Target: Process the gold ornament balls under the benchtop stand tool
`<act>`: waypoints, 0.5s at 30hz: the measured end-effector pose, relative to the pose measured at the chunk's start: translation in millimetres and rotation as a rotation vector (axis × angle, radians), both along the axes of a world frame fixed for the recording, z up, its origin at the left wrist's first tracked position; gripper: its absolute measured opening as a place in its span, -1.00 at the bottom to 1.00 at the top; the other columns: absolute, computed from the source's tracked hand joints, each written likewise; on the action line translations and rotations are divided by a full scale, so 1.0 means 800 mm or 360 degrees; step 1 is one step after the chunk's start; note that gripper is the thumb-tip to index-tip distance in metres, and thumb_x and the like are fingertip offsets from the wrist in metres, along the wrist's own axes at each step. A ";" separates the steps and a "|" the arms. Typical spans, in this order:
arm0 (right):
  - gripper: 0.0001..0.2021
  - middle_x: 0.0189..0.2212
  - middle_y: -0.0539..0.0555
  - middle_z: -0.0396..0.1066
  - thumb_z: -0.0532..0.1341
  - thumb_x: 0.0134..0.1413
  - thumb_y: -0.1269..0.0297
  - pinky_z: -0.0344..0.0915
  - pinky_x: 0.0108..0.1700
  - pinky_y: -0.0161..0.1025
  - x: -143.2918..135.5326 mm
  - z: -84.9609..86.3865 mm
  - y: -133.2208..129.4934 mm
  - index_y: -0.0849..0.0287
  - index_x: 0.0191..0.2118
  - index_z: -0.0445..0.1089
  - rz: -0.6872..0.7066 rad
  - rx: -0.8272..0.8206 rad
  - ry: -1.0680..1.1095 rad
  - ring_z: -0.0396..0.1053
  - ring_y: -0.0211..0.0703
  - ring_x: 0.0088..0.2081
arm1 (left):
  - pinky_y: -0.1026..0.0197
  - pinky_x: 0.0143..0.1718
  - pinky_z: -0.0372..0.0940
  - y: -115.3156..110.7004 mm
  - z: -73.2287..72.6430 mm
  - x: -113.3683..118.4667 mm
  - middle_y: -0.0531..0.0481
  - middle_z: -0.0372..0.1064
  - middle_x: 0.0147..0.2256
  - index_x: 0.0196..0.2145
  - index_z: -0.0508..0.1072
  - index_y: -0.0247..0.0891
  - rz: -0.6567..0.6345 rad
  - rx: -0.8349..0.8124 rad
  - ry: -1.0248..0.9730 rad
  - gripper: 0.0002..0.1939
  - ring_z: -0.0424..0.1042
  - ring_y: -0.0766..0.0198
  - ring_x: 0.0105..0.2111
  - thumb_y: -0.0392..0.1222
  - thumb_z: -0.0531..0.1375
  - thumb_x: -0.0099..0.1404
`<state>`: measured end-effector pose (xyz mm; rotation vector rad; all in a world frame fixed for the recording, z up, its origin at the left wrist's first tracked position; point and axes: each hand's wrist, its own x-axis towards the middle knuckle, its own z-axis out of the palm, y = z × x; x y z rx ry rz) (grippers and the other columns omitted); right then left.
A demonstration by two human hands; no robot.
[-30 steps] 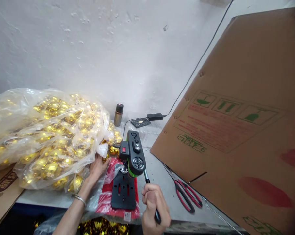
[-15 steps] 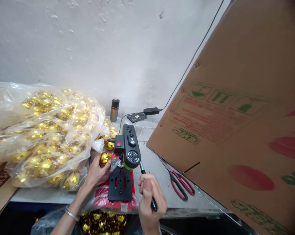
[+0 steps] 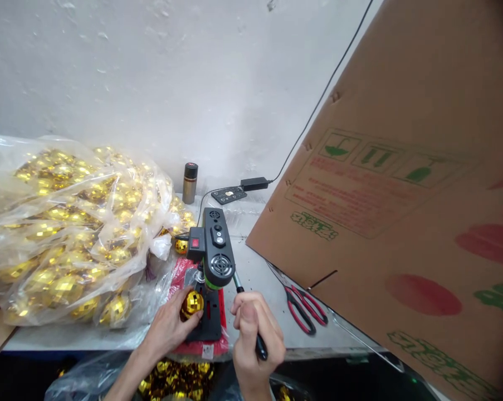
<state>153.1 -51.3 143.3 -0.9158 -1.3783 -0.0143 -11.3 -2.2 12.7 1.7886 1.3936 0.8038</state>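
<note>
My left hand holds a gold mirror ball between thumb and fingers, just over the black slotted base of a small bench drill press. The press's black head, with a red switch at its side, stands above and behind the ball. My right hand is wrapped round the black grip of the press's lever handle. The drill's tip is hidden behind the head. Red plastic lies under the base.
A large clear bag of gold mirror balls fills the left. More gold balls lie below the table edge. Red-handled scissors are at right beside a big cardboard box. A spray can, phone and power adapter stand behind.
My left hand has brought the gold mirror ball rightward and toward me, from beside the drill press to over its base. My right hand stays on the lever. The view has shifted slightly.
</note>
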 end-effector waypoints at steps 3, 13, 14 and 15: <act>-0.69 -0.52 -0.08 0.25 0.06 0.42 0.58 0.24 -0.43 -0.33 0.001 0.002 -0.001 0.11 -0.37 0.26 -0.0016 0.0012 -0.0034 0.31 -0.31 -0.46 | -0.09 0.06 0.52 0.002 0.010 0.005 -0.26 0.63 0.07 0.20 0.51 -0.18 -0.0051 0.0020 0.0249 -0.43 0.66 -0.18 0.02 0.03 0.28 0.27; -0.69 -0.52 -0.07 0.25 0.05 0.43 0.56 0.21 -0.42 -0.33 0.004 0.006 -0.002 0.10 -0.37 0.22 -0.0012 -0.0009 -0.0095 0.29 -0.31 -0.47 | 0.04 -0.11 0.48 0.019 0.052 0.031 -0.26 0.57 0.07 0.12 0.52 -0.23 -0.0230 -0.0090 0.0744 -0.54 0.67 -0.15 -0.08 -0.09 0.31 0.28; -0.69 -0.51 -0.07 0.24 0.04 0.43 0.56 0.21 -0.42 -0.33 0.004 0.007 -0.002 0.10 -0.37 0.22 -0.0008 -0.0011 -0.0106 0.29 -0.32 -0.46 | 0.05 -0.12 0.47 0.020 0.046 0.032 -0.23 0.58 0.05 0.11 0.53 -0.20 -0.0218 -0.0054 0.0708 -0.55 0.67 -0.13 -0.09 -0.07 0.33 0.28; -0.69 -0.51 -0.07 0.24 0.04 0.43 0.57 0.21 -0.42 -0.33 0.004 0.007 -0.002 0.10 -0.37 0.22 -0.0004 -0.0019 -0.0113 0.29 -0.32 -0.46 | 0.05 -0.13 0.47 0.020 0.038 0.033 -0.20 0.59 0.02 0.09 0.54 -0.17 -0.0196 0.0007 0.0662 -0.55 0.66 -0.12 -0.10 -0.03 0.34 0.28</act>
